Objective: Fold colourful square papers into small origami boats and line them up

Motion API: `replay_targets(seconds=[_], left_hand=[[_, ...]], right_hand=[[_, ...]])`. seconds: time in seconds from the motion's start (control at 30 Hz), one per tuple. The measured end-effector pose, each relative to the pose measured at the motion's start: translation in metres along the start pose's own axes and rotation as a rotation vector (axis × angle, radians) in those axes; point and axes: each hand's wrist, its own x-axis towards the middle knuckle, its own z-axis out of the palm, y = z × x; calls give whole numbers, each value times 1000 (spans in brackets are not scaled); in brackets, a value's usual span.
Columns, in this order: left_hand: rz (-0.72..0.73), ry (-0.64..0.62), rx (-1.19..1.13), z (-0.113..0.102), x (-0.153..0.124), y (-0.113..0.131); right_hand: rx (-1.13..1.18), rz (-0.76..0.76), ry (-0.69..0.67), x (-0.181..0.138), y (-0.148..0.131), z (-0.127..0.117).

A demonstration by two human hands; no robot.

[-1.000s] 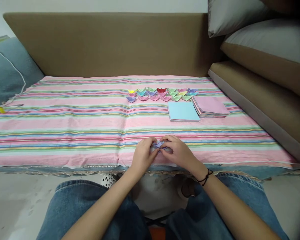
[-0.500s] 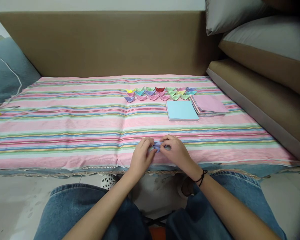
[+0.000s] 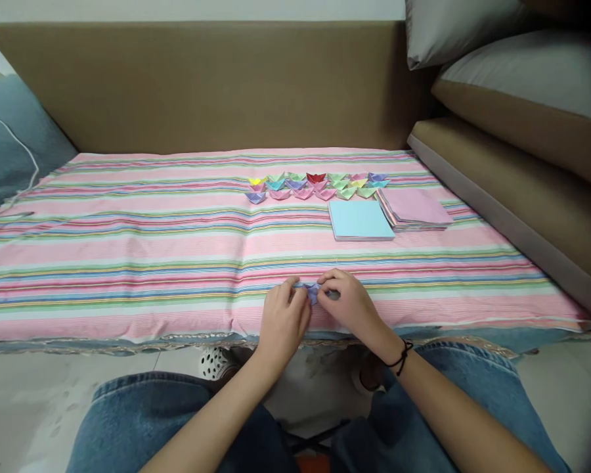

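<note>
Purple paper fold [image 3: 314,292], pinched between left hand [image 3: 283,315] and right hand [image 3: 352,305], knuckles up, on striped cloth [image 3: 177,249].

view: single head camera | faces: forward and down over the knees | near: pink striped cloth-covered bed [image 3: 128,243] edge | far: tan padded headboard [image 3: 201,85] | shared: none, one view only

Both hands met at the bed's near edge: left hand [image 3: 283,320] and right hand [image 3: 352,307] pinched a small purple paper fold [image 3: 314,292] on the striped cloth [image 3: 128,263], folded boats [image 3: 315,186] lined up beyond.
</note>
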Motion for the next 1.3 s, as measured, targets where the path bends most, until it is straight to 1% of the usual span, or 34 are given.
replay_targets(seconds=[0.1,0.2,0.3,0.4,0.5,0.57,0.67,0.73,0.87,1.03,1.17,1.3], left_hand=[[5,0,76,0,0,0],[9,-18,97,-1,0,-2],[14,-26,67,-2,0,-3],[-6,-24,-31,-2,0,-4],[-119,-7,-155,0,0,-2],[-213,27,-214,3,2,2],[-336,87,-244,8,5,9],[-381,107,-221,11,9,14],[-346,112,-155,16,14,19],[-313,124,-94,20,15,17],[-311,100,-136,19,11,16],[-327,105,-168,17,10,17]], right_hand=[[13,-18,10,-1,-1,-1],[5,-19,5,-1,-2,-2],[-1,-23,13,-1,-1,-1],[1,-32,33,-1,0,0],[-2,-23,39,-1,-1,1],[-5,-10,39,-2,-3,1],[-4,-3,39,-2,-5,0],[-1,-9,41,-2,-6,0],[7,-8,27,-2,-4,-1],[24,-36,16,-2,-2,-2],[9,-21,10,-2,-2,-2],[10,-29,15,-2,-2,-2]])
